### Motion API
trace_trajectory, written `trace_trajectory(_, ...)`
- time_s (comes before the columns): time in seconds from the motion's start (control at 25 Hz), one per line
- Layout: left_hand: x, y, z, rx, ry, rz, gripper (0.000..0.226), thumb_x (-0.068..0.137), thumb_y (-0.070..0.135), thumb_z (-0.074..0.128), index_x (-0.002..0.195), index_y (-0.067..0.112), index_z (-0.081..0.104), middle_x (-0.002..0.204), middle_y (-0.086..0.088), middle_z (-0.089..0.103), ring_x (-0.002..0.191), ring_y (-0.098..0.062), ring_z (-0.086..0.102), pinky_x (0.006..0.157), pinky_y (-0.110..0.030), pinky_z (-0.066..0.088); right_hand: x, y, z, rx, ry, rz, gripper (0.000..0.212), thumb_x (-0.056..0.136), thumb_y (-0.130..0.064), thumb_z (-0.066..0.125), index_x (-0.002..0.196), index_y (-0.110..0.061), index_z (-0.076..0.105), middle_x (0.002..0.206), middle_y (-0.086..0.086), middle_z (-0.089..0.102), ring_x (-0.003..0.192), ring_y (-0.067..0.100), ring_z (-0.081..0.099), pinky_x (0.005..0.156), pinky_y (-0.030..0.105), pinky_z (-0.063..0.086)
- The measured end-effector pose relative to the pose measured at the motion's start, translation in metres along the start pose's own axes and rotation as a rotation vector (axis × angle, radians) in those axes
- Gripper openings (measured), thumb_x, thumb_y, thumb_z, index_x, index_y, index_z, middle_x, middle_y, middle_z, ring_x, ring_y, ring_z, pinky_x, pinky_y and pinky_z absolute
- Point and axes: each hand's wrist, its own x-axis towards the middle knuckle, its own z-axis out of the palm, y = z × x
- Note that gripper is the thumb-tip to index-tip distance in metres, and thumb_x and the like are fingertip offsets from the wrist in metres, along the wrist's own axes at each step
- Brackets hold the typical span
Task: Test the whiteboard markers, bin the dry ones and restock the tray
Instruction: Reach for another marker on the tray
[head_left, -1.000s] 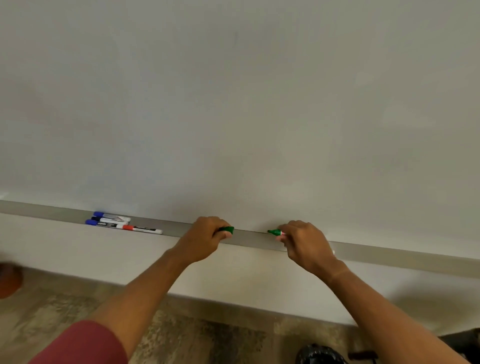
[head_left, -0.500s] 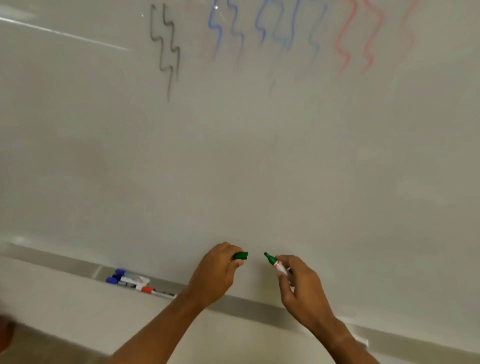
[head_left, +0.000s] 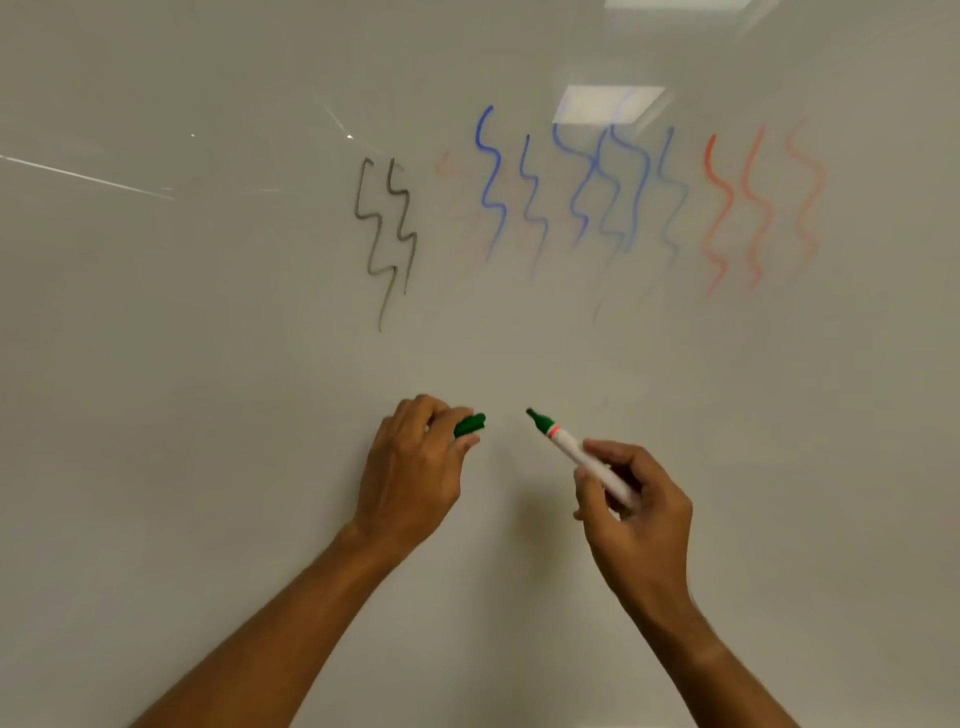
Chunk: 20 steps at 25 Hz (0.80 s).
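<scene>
Off-white whiteboard (head_left: 208, 415), glossy. Grey-black zigzag lines (head_left: 387, 234) on the left, blue squiggles (head_left: 571, 192) in the middle, faded red-orange waves (head_left: 753, 208) on the right. Green cap (head_left: 470, 425); white marker (head_left: 576, 452) with green tip and what looks like a red band.

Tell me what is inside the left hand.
The left hand holds a small green plastic marker cap; only one end sticks out past the fingers. The rest is covered by the grip.
</scene>
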Motion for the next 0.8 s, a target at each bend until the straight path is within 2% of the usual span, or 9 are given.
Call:
trace_trajectory(0.04, 0.015, -0.006, -0.003, 0.018, 0.031, 0.036, 0.025, 0.089, 0.025, 0.061, 0.108, 0.010, 0.066, 0.092, -0.004, 0.058, 0.081, -0.023, 0.054, 0.065, -0.039, 0.048, 0.010, -0.009, 0.008, 0.032, 0.037, 0.003, 0.018, 0.082, -0.010, 0.069, 0.097, -0.019, 0.071, 0.076, -0.004, 0.068, 0.059, 0.020, 0.065, 0.053, 0.039, 0.056)
trace_trajectory(0.2, 0.062, -0.016, -0.007, 0.060, 0.115, 0.099, 0.025, 0.091, 0.027, 0.060, 0.108, 0.010, 0.064, 0.093, -0.006, 0.061, 0.082, -0.024, 0.054, 0.065, -0.037, 0.043, 0.043, -0.041, 0.031, 0.067, 0.150, -0.073, 0.013, 0.086, -0.008, 0.071, 0.099, -0.009, 0.072, 0.073, 0.004, 0.068, 0.053, 0.016, 0.063, 0.046, 0.029, 0.053)
trace_trajectory(0.32, 0.083, -0.015, -0.002, 0.069, 0.156, 0.101, 0.022, 0.091, 0.025, 0.062, 0.107, 0.010, 0.066, 0.092, -0.006, 0.061, 0.081, -0.024, 0.054, 0.065, -0.035, 0.040, 0.064, -0.053, 0.039, 0.068, 0.215, -0.122, 0.006, 0.086, -0.015, 0.073, 0.089, -0.013, 0.068, 0.071, 0.001, 0.065, 0.056, 0.021, 0.062, 0.044, 0.040, 0.053)
trace_trajectory(0.4, 0.091, -0.016, 0.002, 0.070, 0.172, 0.089, 0.023, 0.090, 0.025, 0.064, 0.107, 0.010, 0.067, 0.091, -0.007, 0.061, 0.081, -0.024, 0.054, 0.066, -0.034, 0.039, 0.078, -0.054, 0.043, 0.055, 0.217, -0.153, 0.009, 0.087, -0.018, 0.072, 0.085, -0.018, 0.063, 0.071, -0.001, 0.063, 0.058, 0.025, 0.061, 0.046, 0.047, 0.051)
trace_trajectory(0.48, 0.094, -0.019, 0.005, 0.074, 0.175, 0.082, 0.024, 0.089, 0.024, 0.066, 0.108, 0.010, 0.067, 0.091, -0.007, 0.061, 0.081, -0.024, 0.055, 0.065, -0.034, 0.039, 0.089, -0.051, 0.048, 0.021, 0.193, -0.201, 0.004, 0.087, -0.019, 0.068, 0.090, -0.021, 0.066, 0.076, -0.002, 0.066, 0.062, 0.023, 0.063, 0.049, 0.047, 0.053)
trace_trajectory(0.52, 0.095, -0.020, 0.006, 0.077, 0.175, 0.081, 0.024, 0.089, 0.024, 0.066, 0.109, 0.010, 0.067, 0.091, -0.007, 0.061, 0.081, -0.024, 0.055, 0.065, -0.035, 0.040, 0.094, -0.050, 0.051, -0.003, 0.192, -0.222, 0.008, 0.088, -0.020, 0.066, 0.096, -0.020, 0.069, 0.081, -0.002, 0.069, 0.066, 0.020, 0.066, 0.052, 0.046, 0.055)
trace_trajectory(0.64, 0.096, -0.023, 0.009, 0.073, 0.186, 0.087, 0.025, 0.087, 0.021, 0.069, 0.108, 0.008, 0.069, 0.089, -0.008, 0.060, 0.079, -0.025, 0.055, 0.064, -0.035, 0.041, 0.108, -0.045, 0.056, -0.102, 0.217, -0.279, 0.021, 0.089, -0.018, 0.065, 0.107, -0.012, 0.074, 0.097, -0.003, 0.074, 0.076, 0.012, 0.070, 0.064, 0.036, 0.058)
trace_trajectory(0.72, 0.097, -0.024, 0.010, 0.049, 0.192, 0.103, 0.025, 0.085, 0.019, 0.070, 0.107, 0.007, 0.069, 0.087, -0.009, 0.059, 0.077, -0.025, 0.054, 0.062, -0.036, 0.042, 0.114, -0.043, 0.058, -0.190, 0.245, -0.358, 0.020, 0.089, -0.014, 0.066, 0.106, -0.009, 0.074, 0.097, -0.004, 0.074, 0.075, 0.005, 0.068, 0.066, 0.021, 0.054)
trace_trajectory(0.8, 0.097, -0.025, 0.010, 0.042, 0.194, 0.115, 0.025, 0.084, 0.017, 0.070, 0.107, 0.006, 0.069, 0.086, -0.009, 0.059, 0.077, -0.025, 0.054, 0.061, -0.037, 0.043, 0.116, -0.040, 0.056, -0.207, 0.219, -0.410, 0.018, 0.088, -0.012, 0.066, 0.103, -0.007, 0.075, 0.094, -0.001, 0.075, 0.075, 0.004, 0.067, 0.068, 0.013, 0.050)
